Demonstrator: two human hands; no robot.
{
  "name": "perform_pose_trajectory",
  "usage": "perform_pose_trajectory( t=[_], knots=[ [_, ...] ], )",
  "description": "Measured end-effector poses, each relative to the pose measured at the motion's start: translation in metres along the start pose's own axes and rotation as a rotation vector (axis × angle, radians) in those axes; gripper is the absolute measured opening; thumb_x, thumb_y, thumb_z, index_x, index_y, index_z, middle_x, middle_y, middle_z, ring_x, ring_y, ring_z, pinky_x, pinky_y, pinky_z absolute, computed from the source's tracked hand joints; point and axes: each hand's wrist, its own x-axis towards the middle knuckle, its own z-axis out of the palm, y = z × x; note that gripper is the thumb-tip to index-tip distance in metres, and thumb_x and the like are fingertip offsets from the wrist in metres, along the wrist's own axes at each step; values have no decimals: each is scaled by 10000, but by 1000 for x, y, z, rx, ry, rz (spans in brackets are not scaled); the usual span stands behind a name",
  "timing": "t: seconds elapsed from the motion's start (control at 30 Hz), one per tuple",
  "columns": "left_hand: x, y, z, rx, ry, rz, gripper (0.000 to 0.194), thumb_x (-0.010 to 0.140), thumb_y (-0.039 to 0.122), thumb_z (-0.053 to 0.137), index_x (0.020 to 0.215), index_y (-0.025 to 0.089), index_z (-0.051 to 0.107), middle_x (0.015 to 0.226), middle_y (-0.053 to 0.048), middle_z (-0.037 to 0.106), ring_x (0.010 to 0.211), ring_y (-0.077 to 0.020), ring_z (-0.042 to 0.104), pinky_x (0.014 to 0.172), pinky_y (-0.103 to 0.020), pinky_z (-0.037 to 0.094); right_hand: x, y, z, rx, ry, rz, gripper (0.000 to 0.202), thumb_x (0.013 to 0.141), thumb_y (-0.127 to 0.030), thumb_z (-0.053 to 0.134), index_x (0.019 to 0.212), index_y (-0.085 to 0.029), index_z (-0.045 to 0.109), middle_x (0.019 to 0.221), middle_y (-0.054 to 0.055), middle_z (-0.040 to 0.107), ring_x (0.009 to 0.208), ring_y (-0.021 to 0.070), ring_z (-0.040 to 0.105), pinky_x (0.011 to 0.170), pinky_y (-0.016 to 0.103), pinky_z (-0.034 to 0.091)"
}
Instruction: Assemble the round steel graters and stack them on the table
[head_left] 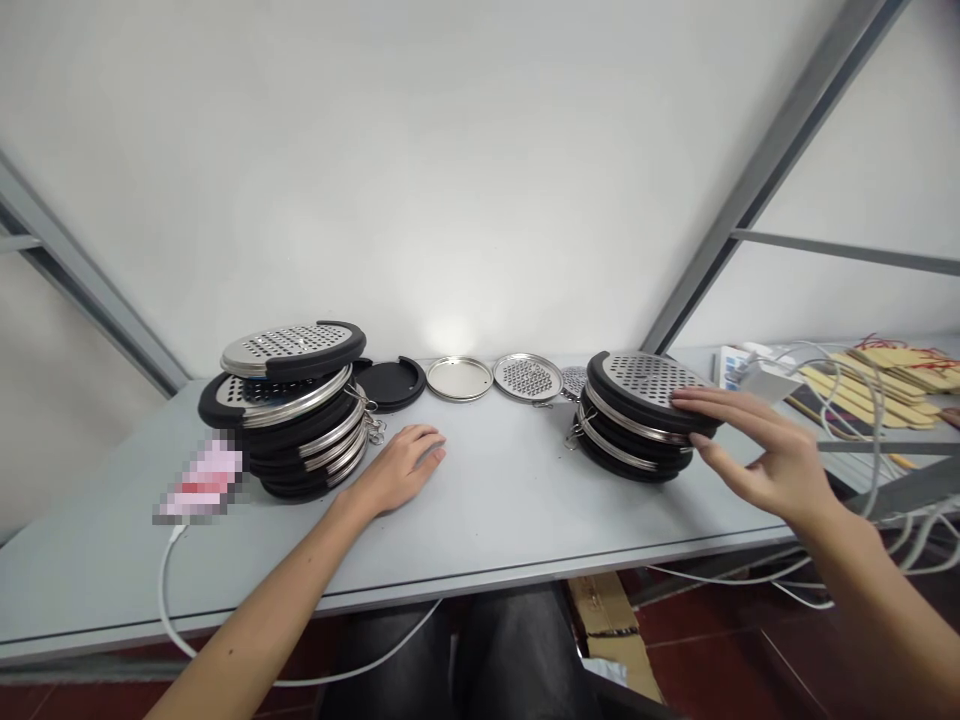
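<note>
My left hand (399,468) rests on the grey table with its fingers loosely curled and nothing visible in it. It lies just right of a tall stack of round metal graters with black rims (304,440). My right hand (757,450) is at the right edge of a shorter stack (637,440), its fingers apart, touching the top grater (651,378) at the rim. Along the wall lie a black round holder (391,383), a plain metal disc (459,379) and a perforated disc (528,379). Another perforated disc (574,381) is partly hidden behind the shorter stack.
A blurred pink item (202,480) with a white cable (163,590) lies at the left. Past the metal frame (757,150) on the right are yellow pieces with red strings (885,385) and white cables. Cardboard (611,630) lies below the table's front edge.
</note>
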Motion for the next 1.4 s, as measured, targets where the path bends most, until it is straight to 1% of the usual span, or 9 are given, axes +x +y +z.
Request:
perform_pose_trajectory(
  t=[0.1,0.27,0.47,0.57,0.7,0.97,1.1,1.23,1.4],
  knots=[
    [0,0,0,-3,6,2,367,995,387,379,1189,197,627,1220,-95,606,1166,-232,538,1049,-424,429,2,-1,7,-29,23,36,325,801,-282,681,1124,-245,666,1180,78,671,1128,276,621,1033,450,467],
    [0,0,0,2,1,-2,366,997,383,376,1188,194,626,1224,-97,604,1174,-232,532,1057,-432,420,7,2,20,-106,-52,1,438,796,-367,710,1209,-248,631,1233,76,661,1156,270,611,1039,457,466],
    [-1,0,-1,8,2,-8,365,995,378,378,1178,194,635,1225,-98,605,1180,-235,533,1061,-433,420,8,-3,29,-155,47,-74,352,785,-294,735,1129,-241,680,1109,69,722,1068,273,661,932,461,534],
    [-1,0,-1,10,-6,-7,370,997,383,372,1179,197,636,1229,-95,603,1188,-234,530,1064,-427,418,5,-5,32,-126,117,-75,380,767,-240,752,1140,-245,678,1100,67,725,1046,269,670,939,448,537],
    [0,-1,0,13,-16,-15,380,999,391,366,1179,194,636,1239,-95,598,1195,-233,524,1071,-425,411,3,-3,30,-65,178,-40,410,742,-195,769,1140,-241,680,1103,76,722,1041,266,671,973,441,524],
    [0,-1,-1,3,-18,-9,376,996,390,375,1184,198,638,1244,-94,600,1193,-235,527,1070,-432,413,1,-6,23,-39,151,8,385,727,-214,776,1103,-257,706,1100,58,724,1032,276,675,990,446,519],
    [0,0,0,5,-14,-8,376,997,385,375,1187,195,637,1243,-95,600,1191,-233,529,1073,-433,411,2,-4,23,-37,161,-12,356,755,-208,752,1104,-260,705,1075,55,733,1011,265,681,964,434,536],
    [0,-1,0,-2,-4,-4,365,993,385,386,1185,208,641,1239,-89,603,1190,-234,530,1068,-433,417,8,1,20,-56,105,-45,352,786,-191,727,1132,-241,687,1071,69,734,1007,253,682,950,413,539],
    [0,0,-1,6,-18,-9,374,997,385,373,1187,201,638,1243,-92,598,1192,-232,528,1071,-429,413,10,4,15,-77,88,-124,395,765,-150,743,1143,-244,675,1086,73,732,991,241,694,925,388,546]
  ],
)
